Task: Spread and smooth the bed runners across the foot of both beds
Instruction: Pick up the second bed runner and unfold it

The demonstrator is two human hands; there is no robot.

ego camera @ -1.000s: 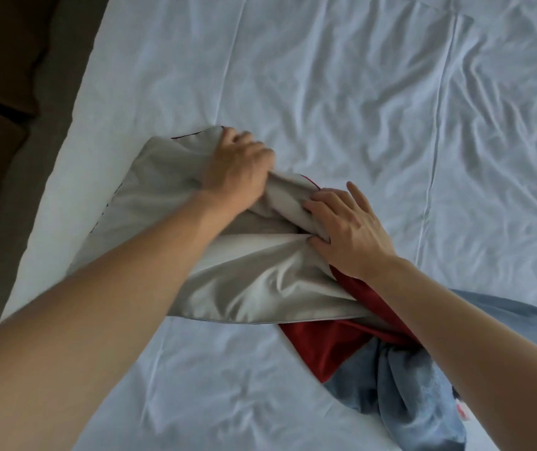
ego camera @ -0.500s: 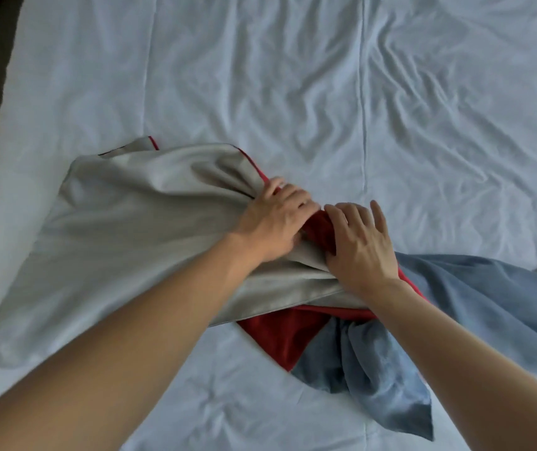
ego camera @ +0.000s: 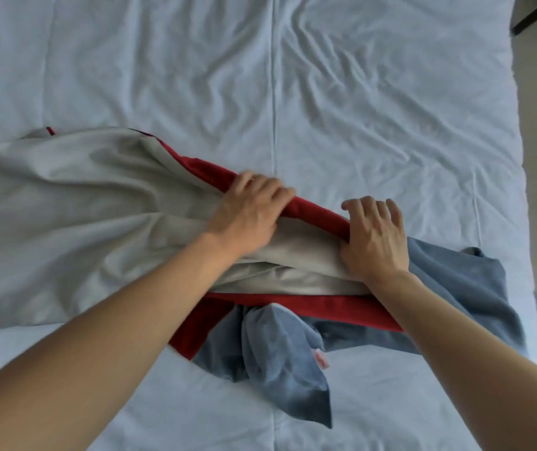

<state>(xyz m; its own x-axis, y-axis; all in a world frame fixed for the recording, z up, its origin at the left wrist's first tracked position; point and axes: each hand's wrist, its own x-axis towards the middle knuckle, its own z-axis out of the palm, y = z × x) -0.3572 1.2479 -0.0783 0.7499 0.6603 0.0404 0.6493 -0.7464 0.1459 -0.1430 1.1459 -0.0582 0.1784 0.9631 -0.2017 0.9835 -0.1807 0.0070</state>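
Bed runner (ego camera: 75, 203), red on one face and pale grey on the other, lay crosswise on the white bed (ego camera: 374, 109), grey side up over most of its length. From the left hand (ego camera: 249, 218) it stretched away leftward in loose, rumpled folds to the frame edge. A narrow red band showed along its far edge, running diagonally toward the left hand, and more red showed just nearer the person than the hands, under the grey layers.

The left hand sat knuckles up on the bunched middle of the runner, its fingers curled over the red far edge and gripping the gathered cloth. Just to the right of it, the right hand (ego camera: 376, 240) pressed down on the same bundle with its fingers bent over the red fold; the thumb was hidden, so how firmly it held could not be told. The two hands were close but apart, with a short span of red cloth between them.

A blue cloth (ego camera: 280, 362) lay partly under the runner, spreading to the right of the right hand and hanging in a crumpled point nearer the person than the left hand. A small pink tag (ego camera: 321, 358) showed on it.
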